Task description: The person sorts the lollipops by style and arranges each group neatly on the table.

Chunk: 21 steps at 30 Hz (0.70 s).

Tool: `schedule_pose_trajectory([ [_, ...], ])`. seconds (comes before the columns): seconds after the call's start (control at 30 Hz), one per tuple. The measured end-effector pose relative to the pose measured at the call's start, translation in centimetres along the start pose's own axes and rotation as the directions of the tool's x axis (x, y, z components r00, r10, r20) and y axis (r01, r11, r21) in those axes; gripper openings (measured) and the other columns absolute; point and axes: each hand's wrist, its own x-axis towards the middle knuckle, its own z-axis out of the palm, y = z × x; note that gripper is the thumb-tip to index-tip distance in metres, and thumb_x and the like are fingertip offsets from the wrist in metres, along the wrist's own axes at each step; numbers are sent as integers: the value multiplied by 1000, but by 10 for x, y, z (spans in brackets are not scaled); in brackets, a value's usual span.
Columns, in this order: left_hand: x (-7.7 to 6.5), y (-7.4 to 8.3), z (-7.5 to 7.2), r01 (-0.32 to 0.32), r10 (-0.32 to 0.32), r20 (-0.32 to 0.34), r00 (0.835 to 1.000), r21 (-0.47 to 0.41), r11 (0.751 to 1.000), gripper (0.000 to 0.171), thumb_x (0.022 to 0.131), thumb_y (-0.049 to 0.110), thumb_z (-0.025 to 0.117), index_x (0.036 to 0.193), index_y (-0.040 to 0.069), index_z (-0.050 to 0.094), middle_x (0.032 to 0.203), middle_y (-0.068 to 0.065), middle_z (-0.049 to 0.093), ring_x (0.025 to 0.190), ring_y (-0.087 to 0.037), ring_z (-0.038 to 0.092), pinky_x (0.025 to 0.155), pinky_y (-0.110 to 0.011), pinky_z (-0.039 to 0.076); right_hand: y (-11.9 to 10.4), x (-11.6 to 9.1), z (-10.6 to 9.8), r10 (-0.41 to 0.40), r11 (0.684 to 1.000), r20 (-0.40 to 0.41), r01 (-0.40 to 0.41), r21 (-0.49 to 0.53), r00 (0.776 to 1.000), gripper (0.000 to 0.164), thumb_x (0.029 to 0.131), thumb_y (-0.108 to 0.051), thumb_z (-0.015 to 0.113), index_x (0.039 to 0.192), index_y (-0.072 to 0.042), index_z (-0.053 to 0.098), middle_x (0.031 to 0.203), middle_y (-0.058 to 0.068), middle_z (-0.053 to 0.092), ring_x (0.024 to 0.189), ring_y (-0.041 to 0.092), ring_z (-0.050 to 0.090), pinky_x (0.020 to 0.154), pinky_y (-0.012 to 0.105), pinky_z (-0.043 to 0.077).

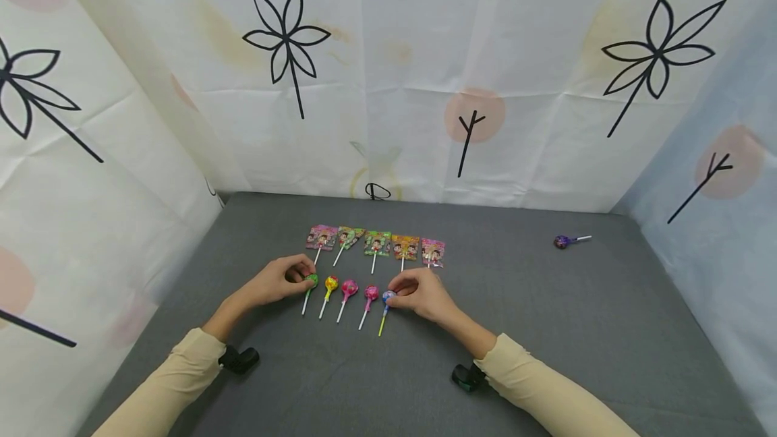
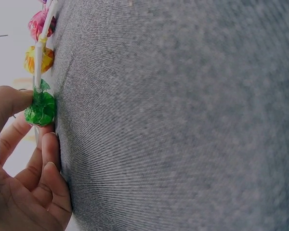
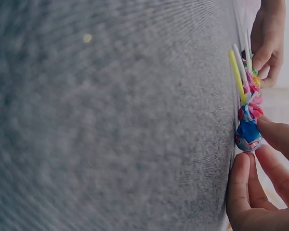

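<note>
At the left end of a row of ball lollipops, my left hand (image 1: 280,280) pinches a green lollipop (image 2: 40,109) by its wrapped head. My right hand (image 1: 423,294) holds a blue lollipop (image 3: 248,130) with a yellow stick at the row's right end, thumb against its wrapper. Between them lie a yellow lollipop (image 1: 330,283), a pink lollipop (image 1: 349,288) and another pink lollipop (image 1: 371,293), their white sticks pointing toward me. Behind this row, several flat packaged lollipops (image 1: 377,243) in pink, green and orange wrappers form a second row.
A purple lollipop (image 1: 562,241) lies apart at the far right of the grey table (image 1: 546,315). White patterned cloth (image 1: 400,52) hangs behind and beside the table. A thin black loop (image 1: 378,191) shows near the back edge.
</note>
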Motion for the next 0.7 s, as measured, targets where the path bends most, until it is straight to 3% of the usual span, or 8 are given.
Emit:
schedule_pose_trajectory([
  [0.3,0,0,0,6,-6,5,1000,-10,1000,16,96,17,74,109,11,66,97,0,61,84,-17,59,75,-34,49,-1,-8,-11,3,995,45,-7,95,999,25,86,-2,81,106,9,71,101,21,70,89,30,68,70,29,54],
  [0.7,0,1,0,-9,9,4,1000,-17,1000,16,97,16,73,109,10,66,97,0,61,83,-17,59,75,-33,49,3,-27,-49,7,985,40,-14,173,999,33,90,-3,78,116,13,66,114,29,65,103,41,66,81,34,56],
])
